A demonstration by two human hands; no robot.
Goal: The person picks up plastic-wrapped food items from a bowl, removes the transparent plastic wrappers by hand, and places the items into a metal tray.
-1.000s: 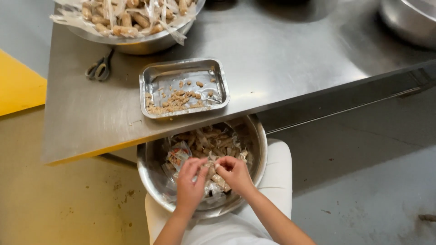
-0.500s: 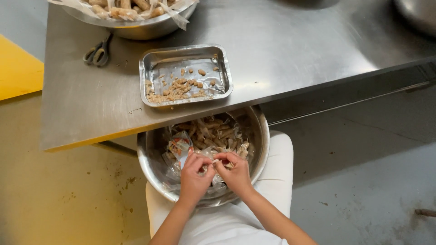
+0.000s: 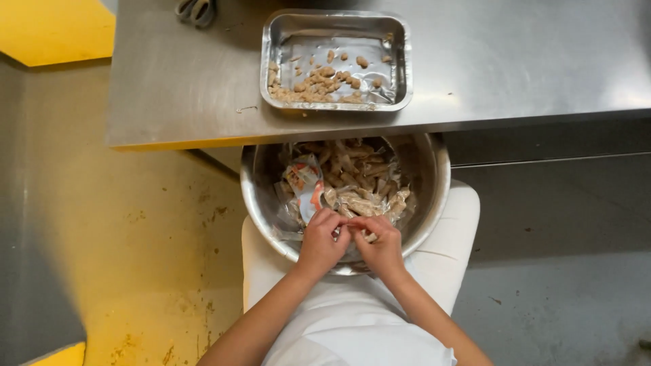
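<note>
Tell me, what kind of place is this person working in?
Most likely a commercial kitchen or food-prep room. There is a stainless steel table holding a metal tray of small food pieces, and a big steel bowl of wrapped snacks on the lap, where the left hand and right hand work together.

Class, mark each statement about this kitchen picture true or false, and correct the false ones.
1. The round bowl rests on the person's lap. True.
2. The tray on the table is empty. False: it holds small pale pieces.
3. Both hands, left hand and right hand, meet over the bowl. True.
4. The scissors lie inside the bowl. False: they lie on the table, at the picture's top edge.
5. The floor is partly yellow. True.
</note>
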